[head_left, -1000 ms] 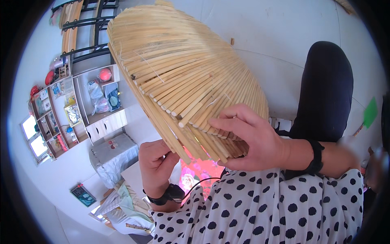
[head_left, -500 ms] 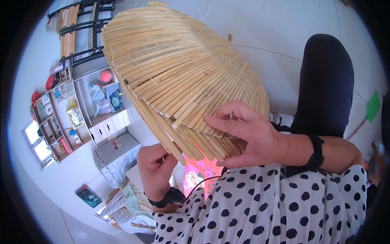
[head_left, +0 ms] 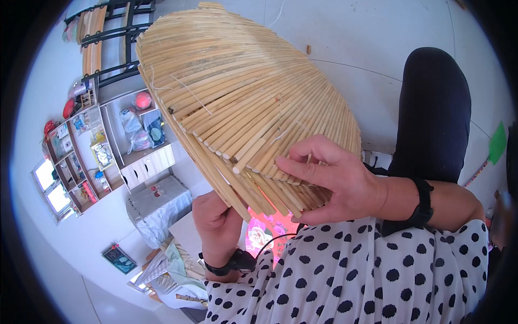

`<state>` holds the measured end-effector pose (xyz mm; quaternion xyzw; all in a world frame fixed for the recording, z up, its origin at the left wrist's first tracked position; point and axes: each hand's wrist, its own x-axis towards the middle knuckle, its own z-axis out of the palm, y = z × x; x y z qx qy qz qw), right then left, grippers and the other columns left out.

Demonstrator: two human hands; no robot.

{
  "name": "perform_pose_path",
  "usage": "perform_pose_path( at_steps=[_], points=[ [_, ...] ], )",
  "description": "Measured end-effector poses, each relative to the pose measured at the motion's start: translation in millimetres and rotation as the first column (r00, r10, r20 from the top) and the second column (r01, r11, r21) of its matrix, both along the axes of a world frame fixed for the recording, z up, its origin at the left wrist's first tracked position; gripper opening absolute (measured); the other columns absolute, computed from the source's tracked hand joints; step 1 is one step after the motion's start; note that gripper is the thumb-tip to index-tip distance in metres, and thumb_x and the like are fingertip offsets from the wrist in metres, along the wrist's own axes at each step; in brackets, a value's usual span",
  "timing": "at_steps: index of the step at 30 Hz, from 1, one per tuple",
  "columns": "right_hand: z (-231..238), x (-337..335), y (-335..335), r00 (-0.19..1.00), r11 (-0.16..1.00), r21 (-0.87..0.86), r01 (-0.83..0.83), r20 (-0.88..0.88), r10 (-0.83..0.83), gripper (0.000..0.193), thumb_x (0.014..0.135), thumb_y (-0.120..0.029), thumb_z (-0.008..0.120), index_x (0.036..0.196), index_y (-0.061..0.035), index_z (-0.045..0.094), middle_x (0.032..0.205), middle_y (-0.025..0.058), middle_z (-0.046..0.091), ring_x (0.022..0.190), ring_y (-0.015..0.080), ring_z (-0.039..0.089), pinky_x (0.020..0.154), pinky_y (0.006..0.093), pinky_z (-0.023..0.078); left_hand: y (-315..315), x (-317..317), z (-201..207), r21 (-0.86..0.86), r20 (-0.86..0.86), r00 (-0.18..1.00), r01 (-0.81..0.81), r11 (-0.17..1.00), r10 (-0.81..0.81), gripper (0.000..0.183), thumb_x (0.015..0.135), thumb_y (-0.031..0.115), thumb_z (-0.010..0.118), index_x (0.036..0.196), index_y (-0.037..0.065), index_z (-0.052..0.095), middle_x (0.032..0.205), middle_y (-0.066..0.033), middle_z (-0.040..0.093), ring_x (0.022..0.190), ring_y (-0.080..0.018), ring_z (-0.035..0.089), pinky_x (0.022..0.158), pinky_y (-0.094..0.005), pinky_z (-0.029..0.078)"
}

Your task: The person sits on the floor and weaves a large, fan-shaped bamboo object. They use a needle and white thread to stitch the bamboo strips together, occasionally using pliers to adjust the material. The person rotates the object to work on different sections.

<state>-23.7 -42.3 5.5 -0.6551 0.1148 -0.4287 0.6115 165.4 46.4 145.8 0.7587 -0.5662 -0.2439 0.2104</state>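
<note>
Through the head camera I have a curved mat of pale reed sticks (head_left: pixel 243 92) across the upper middle of my view, held up in front of the wearer's body, with the floor (head_left: pixel 367 32) beyond it. Its sticks run side by side, a thin white thread (head_left: pixel 191 94) lies across some of them near the left edge, and a second layer of stick ends juts out beneath the lower edge, toward the wearer. The right hand (head_left: pixel 334 181) is clamped on that lower edge, upper fingers bent over the top layer and another digit below by the lower stick ends. The left hand (head_left: pixel 218 221) is curled up against the lower left corner; its fingertips are partly hidden, so I cannot tell whether they grip a stick. Black bands (head_left: pixel 422 202) circle both wrists. Just below the mat I make out a red floral cloth (head_left: pixel 264 232) and the wearer's black-dotted white top (head_left: pixel 345 275); to the right is a dark-trousered knee (head_left: pixel 434 113), with a flat green paddle shape (head_left: pixel 497 143) past it. Well off to the left stand a shelf unit (head_left: pixel 110 146) carrying a pinkish-red ball (head_left: pixel 143 100), and a cloth-covered box (head_left: pixel 159 202).
</note>
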Motion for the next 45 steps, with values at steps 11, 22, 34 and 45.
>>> perform_pose_path(
  at_steps=[11, 22, 34, 45],
  points=[
    [3.1, 0.4, 0.5, 0.999, 1.000, 0.025, -0.009, 0.031, 0.008, 0.077, 0.063, -0.018, 0.089, 0.131, 0.0027, 0.059, 0.114, 0.0154, 0.055, 0.102, 0.0308, 0.059, 0.086, 0.0376, 0.052, 5.2, -2.7, 3.8, 0.007, 0.019, 0.999, -0.042, 0.999, 0.042, 0.009, 0.081, 0.003, 0.071, 0.088, -0.003, 0.073, 0.073, -0.0049, 0.069, 0.065, -0.0116, 0.061, 0.060, -0.0255, 0.045],
    [5.6, 0.5, -0.1, 0.999, 1.000, 0.003, -0.012, 0.038, 0.012, 0.073, 0.064, -0.017, 0.087, 0.129, 0.0033, 0.060, 0.113, 0.0155, 0.056, 0.101, 0.0312, 0.059, 0.084, 0.0369, 0.053, -1.1, -10.4, 1.2, -0.046, -0.007, 1.000, -0.003, 0.999, 0.003, 0.009, 0.086, 0.008, 0.071, 0.087, -0.002, 0.072, 0.085, -0.0056, 0.071, 0.077, -0.0139, 0.064, 0.070, -0.0275, 0.049],
    [18.1, -6.9, -6.2, 0.998, 0.996, -0.087, -0.024, -0.061, 0.019, 0.070, 0.068, -0.022, 0.084, 0.126, 0.0066, 0.057, 0.113, 0.0177, 0.055, 0.099, 0.0334, 0.059, 0.085, 0.0393, 0.052, -4.3, -19.1, 4.2, 0.051, -0.136, 0.980, -0.143, 0.988, 0.149, 0.012, 0.081, 0.000, 0.065, 0.089, 0.000, 0.073, 0.079, -0.0103, 0.074, 0.069, -0.0202, 0.070, 0.064, -0.0283, 0.052],
    [50.2, -14.4, 9.8, 0.874, 0.928, -0.294, 0.230, -0.356, -0.330, 0.061, 0.068, -0.014, 0.083, 0.120, 0.0077, 0.061, 0.109, 0.0190, 0.058, 0.094, 0.0336, 0.063, 0.079, 0.0383, 0.056, -23.5, -18.5, 0.3, 0.214, -0.420, 0.902, -0.004, 0.977, 0.096, 0.018, 0.087, 0.003, 0.061, 0.103, -0.003, 0.069, 0.075, -0.0049, 0.069, 0.069, -0.0111, 0.065, 0.062, -0.0255, 0.050]
  ],
)
